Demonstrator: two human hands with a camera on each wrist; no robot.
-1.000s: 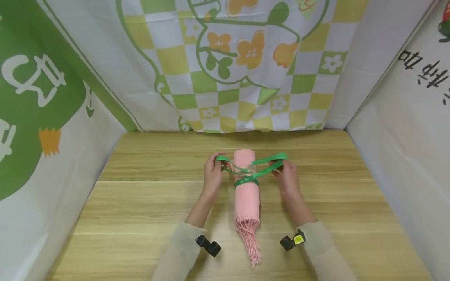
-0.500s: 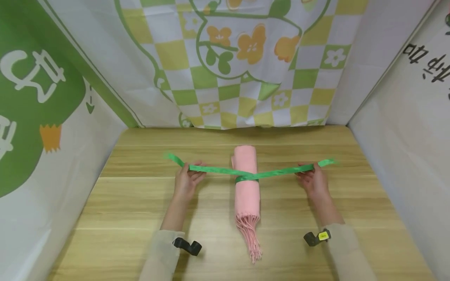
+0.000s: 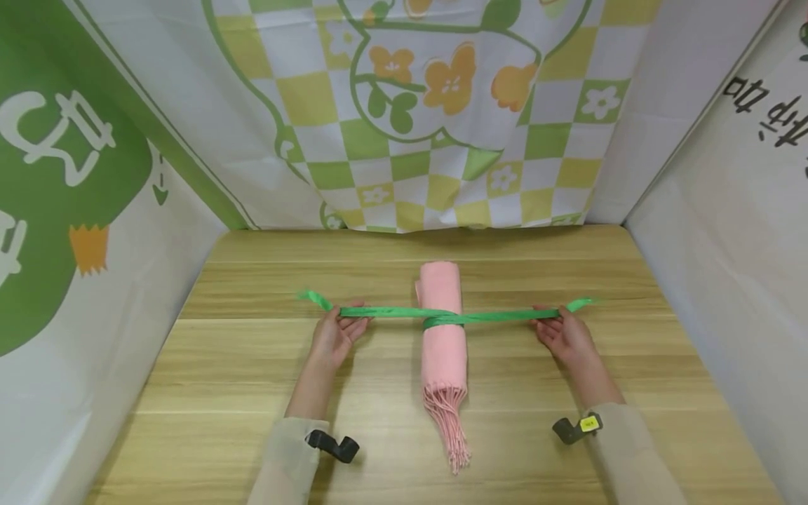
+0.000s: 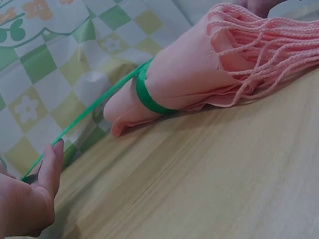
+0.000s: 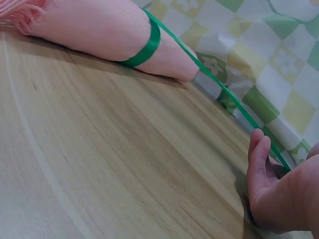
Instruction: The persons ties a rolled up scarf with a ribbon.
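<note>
A rolled pink scarf (image 3: 444, 358) lies lengthwise on the table, its twisted fringe (image 3: 449, 428) toward the person. Round its middle runs a green ribbon (image 3: 391, 311), crossed on top and stretched taut to both sides. My left hand (image 3: 331, 338) pinches one end of it left of the roll, and a short tail sticks out past the fingers. On the other side my right hand (image 3: 566, 338) pinches the opposite end, again with a short tail beyond. In both wrist views the ribbon band (image 4: 149, 97) sits snug against the scarf.
The wooden table (image 3: 240, 379) carries the scarf. A checked, flower-printed cloth (image 3: 442, 175) hangs at its back edge. White printed panels (image 3: 713, 231) stand along both sides. A small black camera mount (image 3: 333, 445) is on each sleeve.
The hands have moved apart from close beside the scarf, drawing the loose ribbon loops out into a straight, taut line. Over the last half second both hands have lowered slightly toward the person.
</note>
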